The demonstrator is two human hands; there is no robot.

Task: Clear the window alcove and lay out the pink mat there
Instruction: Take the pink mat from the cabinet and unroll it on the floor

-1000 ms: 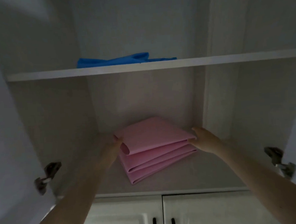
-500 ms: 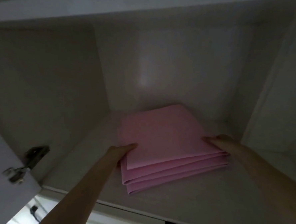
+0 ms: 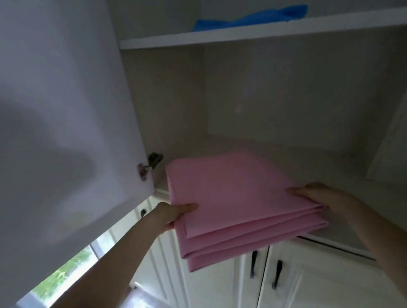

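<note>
Both hands, left (image 3: 171,214) and right (image 3: 319,196), grasp the folded, layered pink mat (image 3: 236,206) by its sides.

Setting: a home, storage area. White built-in cupboard (image 3: 288,82) with door (image 3: 52,115) open on a hinge (image 3: 154,159); panelled lower doors (image 3: 289,286) with black handles (image 3: 276,274); window (image 3: 69,269) showing greenery, lower left.
</note>
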